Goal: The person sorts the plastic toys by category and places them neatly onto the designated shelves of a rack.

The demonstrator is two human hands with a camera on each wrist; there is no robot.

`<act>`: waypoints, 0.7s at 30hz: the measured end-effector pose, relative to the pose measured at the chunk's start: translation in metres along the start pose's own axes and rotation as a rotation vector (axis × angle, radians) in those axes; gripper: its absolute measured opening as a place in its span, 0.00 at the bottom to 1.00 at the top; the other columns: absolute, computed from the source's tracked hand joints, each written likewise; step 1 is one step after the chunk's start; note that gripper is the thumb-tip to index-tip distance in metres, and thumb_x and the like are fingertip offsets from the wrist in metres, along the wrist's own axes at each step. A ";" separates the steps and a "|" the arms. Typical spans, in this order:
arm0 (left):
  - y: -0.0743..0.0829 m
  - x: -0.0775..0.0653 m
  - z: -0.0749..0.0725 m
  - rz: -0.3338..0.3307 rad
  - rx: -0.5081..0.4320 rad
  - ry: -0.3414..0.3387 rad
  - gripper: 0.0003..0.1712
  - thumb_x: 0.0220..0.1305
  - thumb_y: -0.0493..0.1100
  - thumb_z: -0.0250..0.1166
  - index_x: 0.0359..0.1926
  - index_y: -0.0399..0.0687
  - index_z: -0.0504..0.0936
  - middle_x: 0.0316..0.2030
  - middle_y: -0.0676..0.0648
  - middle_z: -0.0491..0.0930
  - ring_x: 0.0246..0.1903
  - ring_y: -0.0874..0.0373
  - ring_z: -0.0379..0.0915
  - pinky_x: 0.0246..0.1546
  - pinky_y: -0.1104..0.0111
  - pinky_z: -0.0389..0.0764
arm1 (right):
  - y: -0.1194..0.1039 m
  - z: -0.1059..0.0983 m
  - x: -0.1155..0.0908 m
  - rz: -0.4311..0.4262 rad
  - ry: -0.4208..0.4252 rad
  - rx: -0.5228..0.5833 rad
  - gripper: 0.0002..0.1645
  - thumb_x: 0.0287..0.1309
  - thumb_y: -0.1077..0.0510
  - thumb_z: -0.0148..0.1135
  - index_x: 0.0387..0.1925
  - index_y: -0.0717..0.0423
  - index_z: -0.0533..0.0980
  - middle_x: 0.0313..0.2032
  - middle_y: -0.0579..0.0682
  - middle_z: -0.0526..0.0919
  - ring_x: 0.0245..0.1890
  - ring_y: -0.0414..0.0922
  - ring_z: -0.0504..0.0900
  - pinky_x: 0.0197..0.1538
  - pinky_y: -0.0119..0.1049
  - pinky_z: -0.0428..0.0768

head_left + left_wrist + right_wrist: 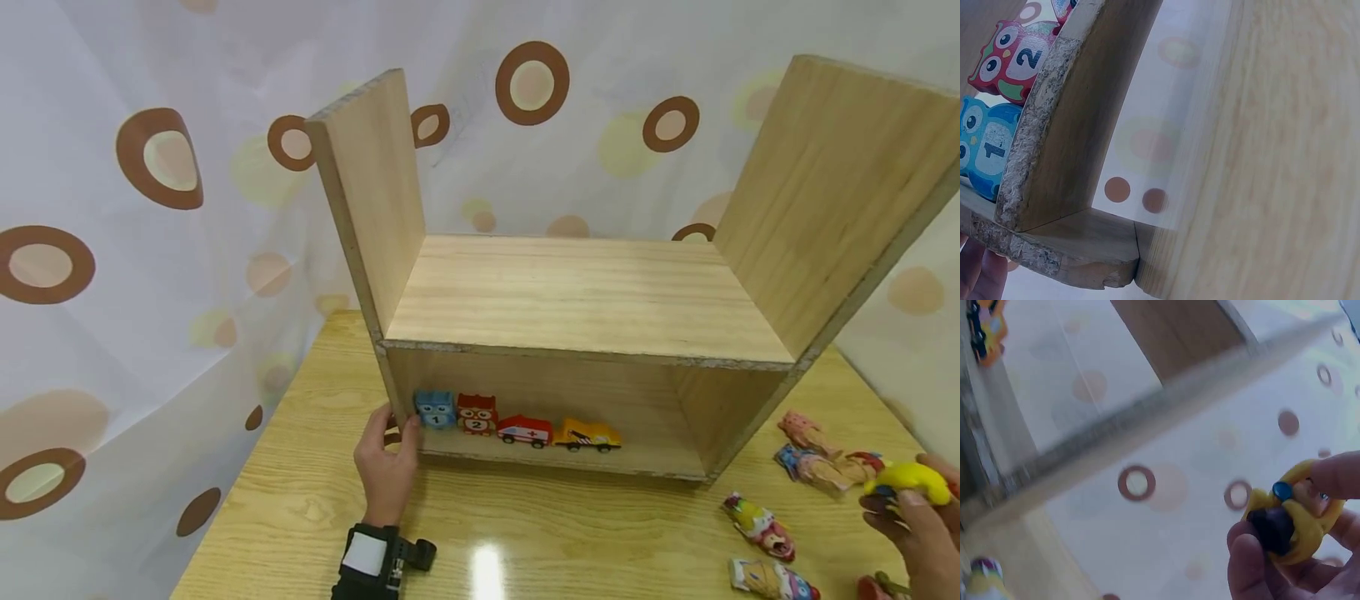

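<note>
My left hand [386,467] grips the lower left side panel of a two-level wooden shelf [585,292], thumb at the front edge. In the left wrist view only some fingers [985,275] show behind that panel. At the far right, my right hand [926,537] holds a small yellow toy figure [1304,519] with dark and blue parts, pinched between thumb and fingers. On the lower level stand, from left to right, a blue owl block marked 1 [436,409], a red owl block marked 2 [477,414], a red and white ambulance [525,431] and a yellow toy truck [587,435].
Right of the shelf, several toy figures lie on the wooden table [540,533]. Among them are a colourful one [759,527], another nearer the front [776,579], and a pink one [806,432] farther back. Spotted cloth [225,350] hangs behind and beside the table.
</note>
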State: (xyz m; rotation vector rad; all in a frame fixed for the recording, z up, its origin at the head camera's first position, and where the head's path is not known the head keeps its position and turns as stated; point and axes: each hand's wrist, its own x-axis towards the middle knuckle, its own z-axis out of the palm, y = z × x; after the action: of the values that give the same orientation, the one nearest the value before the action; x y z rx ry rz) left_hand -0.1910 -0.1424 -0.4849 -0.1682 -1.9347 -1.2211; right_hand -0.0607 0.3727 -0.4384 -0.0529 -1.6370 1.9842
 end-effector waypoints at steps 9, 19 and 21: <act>0.000 0.001 0.000 -0.016 0.011 0.000 0.15 0.60 0.33 0.68 0.50 0.41 0.83 0.42 0.41 0.86 0.37 0.54 0.82 0.31 0.75 0.81 | -0.033 0.106 -0.027 -0.132 -0.082 -0.599 0.28 0.65 0.75 0.53 0.65 0.60 0.70 0.51 0.30 0.78 0.44 0.22 0.79 0.42 0.13 0.76; 0.001 0.000 -0.001 -0.020 0.006 0.000 0.15 0.60 0.34 0.68 0.49 0.41 0.83 0.42 0.41 0.86 0.37 0.54 0.82 0.31 0.74 0.81 | -0.025 0.163 -0.019 -0.204 -0.311 -0.770 0.25 0.64 0.64 0.62 0.62 0.56 0.71 0.48 0.27 0.73 0.45 0.19 0.74 0.44 0.14 0.74; 0.000 0.001 0.000 -0.012 0.003 0.002 0.15 0.60 0.33 0.68 0.49 0.41 0.84 0.42 0.42 0.86 0.36 0.54 0.82 0.31 0.74 0.81 | -0.024 0.169 -0.015 -0.223 -0.309 -0.778 0.26 0.65 0.63 0.62 0.63 0.55 0.70 0.49 0.29 0.73 0.45 0.18 0.73 0.45 0.14 0.75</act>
State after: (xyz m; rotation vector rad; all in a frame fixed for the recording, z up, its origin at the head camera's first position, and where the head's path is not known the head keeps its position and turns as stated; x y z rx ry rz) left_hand -0.1910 -0.1429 -0.4843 -0.1540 -1.9382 -1.2259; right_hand -0.1012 0.2174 -0.3780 0.1456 -2.4072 1.1363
